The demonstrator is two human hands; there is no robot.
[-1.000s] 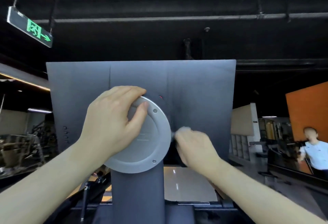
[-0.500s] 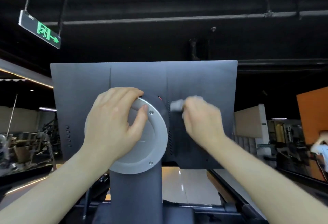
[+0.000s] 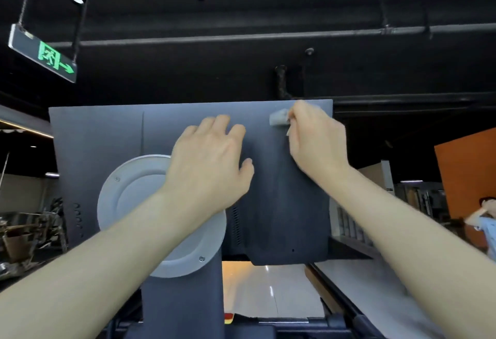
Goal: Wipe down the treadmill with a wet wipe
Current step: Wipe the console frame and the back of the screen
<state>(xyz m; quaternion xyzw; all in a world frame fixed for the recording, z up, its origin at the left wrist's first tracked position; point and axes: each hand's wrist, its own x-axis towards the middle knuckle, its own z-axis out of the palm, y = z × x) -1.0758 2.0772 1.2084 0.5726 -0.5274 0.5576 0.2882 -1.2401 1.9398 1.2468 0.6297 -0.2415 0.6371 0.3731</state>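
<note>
My right fingers [image 3: 300, 113] pinch the wet wipe [image 3: 279, 117], bunched small against the top right corner of the grey screen back [image 3: 107, 137]. How much of it lies under the right hand [image 3: 318, 142] I cannot quite tell. My left fingers [image 3: 214, 126] lie loosely spread, flat on the middle of the screen back, with the left hand [image 3: 212, 161] bracing it just above the round mount [image 3: 128, 191]. To do this well I would open the wad so more of it touches, press evenly, and run overlapping strokes along the top edge, then downward. I would go lightly near the vent slots [image 3: 235, 225] so no moisture gets in.
</note>
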